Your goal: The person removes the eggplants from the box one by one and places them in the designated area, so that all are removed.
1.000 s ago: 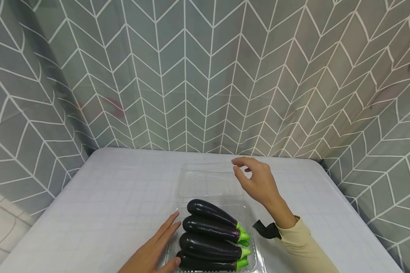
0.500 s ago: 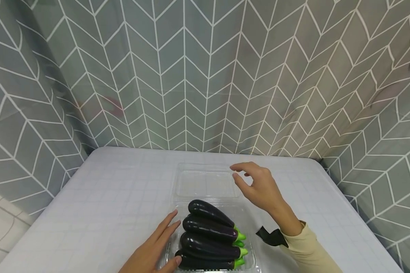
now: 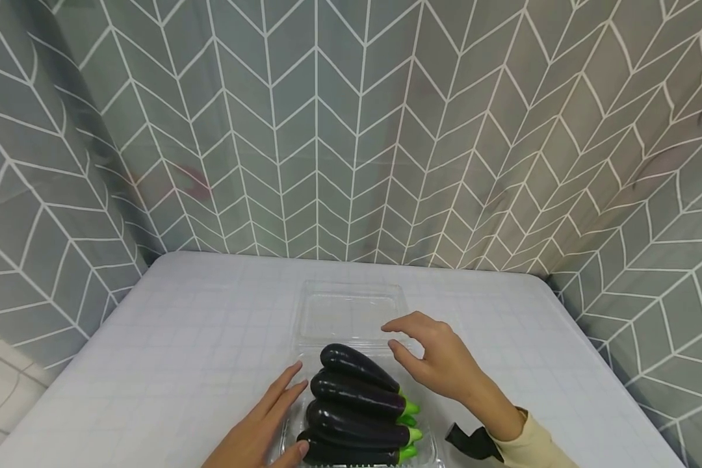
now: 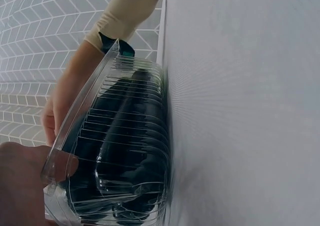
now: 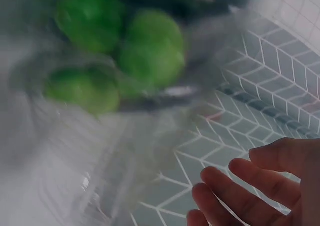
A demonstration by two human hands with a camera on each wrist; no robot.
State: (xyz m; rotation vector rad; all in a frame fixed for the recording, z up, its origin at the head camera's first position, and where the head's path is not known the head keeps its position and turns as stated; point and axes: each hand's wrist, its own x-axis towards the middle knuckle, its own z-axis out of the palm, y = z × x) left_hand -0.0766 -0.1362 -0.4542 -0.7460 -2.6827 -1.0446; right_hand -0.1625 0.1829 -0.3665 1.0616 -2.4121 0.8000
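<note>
Eggplants lie beside the left fingers, near the right fingers.

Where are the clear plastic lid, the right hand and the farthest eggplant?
Clear plastic lid (image 3: 351,314): head view, its middle.
Right hand (image 3: 435,354): head view, its back.
Farthest eggplant (image 3: 359,367): head view, dark body.

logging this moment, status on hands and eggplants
Left hand at left edge of container; right hand empty. Eggplants inside container. Lid open, nothing visibly blocking.

The head camera looks forward and down over the tabletop; the left wrist's peers low, close beside the eggplants, whose stems the right wrist's, close up, shares with the head's.
</note>
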